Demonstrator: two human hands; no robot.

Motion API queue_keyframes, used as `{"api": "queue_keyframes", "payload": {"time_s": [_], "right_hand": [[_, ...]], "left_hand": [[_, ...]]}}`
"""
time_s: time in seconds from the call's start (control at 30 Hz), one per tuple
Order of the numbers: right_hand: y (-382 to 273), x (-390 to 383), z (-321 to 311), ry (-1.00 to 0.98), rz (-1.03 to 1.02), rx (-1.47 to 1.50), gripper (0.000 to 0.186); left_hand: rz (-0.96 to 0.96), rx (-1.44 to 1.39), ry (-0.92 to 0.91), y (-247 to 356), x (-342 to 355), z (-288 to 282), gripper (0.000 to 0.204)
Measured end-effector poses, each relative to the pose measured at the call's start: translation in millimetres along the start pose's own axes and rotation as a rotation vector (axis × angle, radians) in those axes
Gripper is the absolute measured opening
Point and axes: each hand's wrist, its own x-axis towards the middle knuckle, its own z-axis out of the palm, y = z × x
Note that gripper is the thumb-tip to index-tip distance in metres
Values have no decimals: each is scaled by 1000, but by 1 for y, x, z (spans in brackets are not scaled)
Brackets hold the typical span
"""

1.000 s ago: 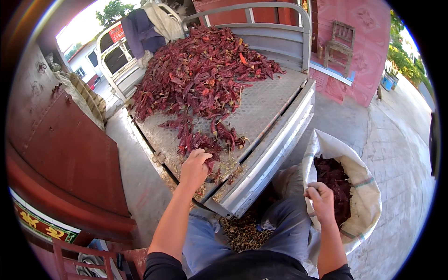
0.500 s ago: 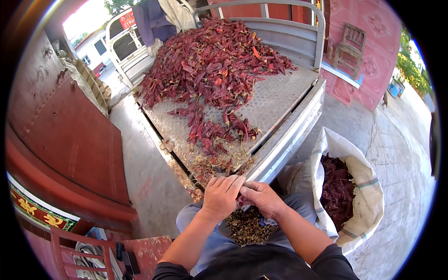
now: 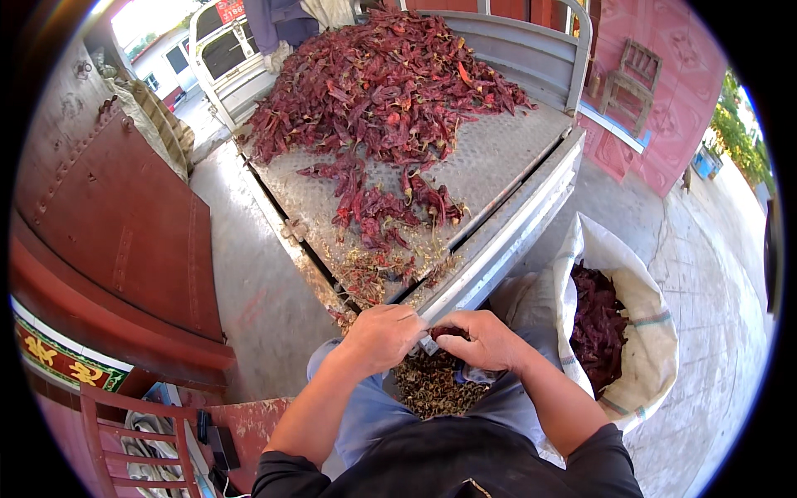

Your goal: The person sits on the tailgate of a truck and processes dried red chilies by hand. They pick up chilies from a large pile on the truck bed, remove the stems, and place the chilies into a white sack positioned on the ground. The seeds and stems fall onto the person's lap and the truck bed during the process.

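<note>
My left hand (image 3: 383,336) is closed at the near corner of the truck bed (image 3: 508,153), with a small pale-grey piece at its fingertips that I cannot make out. Close beside it, my right hand (image 3: 486,340) curls round a dark red dried chili pepper (image 3: 449,332). Below both hands, between my knees, lies a heap of brownish chili stems (image 3: 436,388). Ahead on the bed spreads a big pile of dried red chilies (image 3: 374,91); a smaller clump (image 3: 378,212) trails toward me, with loose seeds and stem bits (image 3: 369,274) at the corner.
At my right stands an open white woven sack (image 3: 652,336) with dried chilies (image 3: 596,332) inside. A red metal door (image 3: 124,224) lines the left side. A red chair (image 3: 141,440) is at the lower left. A wooden chair (image 3: 633,83) stands by the pink wall.
My hands have drawn slightly apart, and the chili in my right hand now shows more. The head view has shifted a little, with the truck bed sitting higher in it.
</note>
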Motion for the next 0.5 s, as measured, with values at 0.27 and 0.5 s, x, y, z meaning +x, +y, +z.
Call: {"api": "queue_keyframes", "payload": {"time_s": [0.27,0.5], "right_hand": [[11,3,32,149,208,508,26],[21,3,61,346,502,1197,25]], "left_hand": [[-160,48,187,19,2,22,13],[-169,102,165,22,4,42,15]]}}
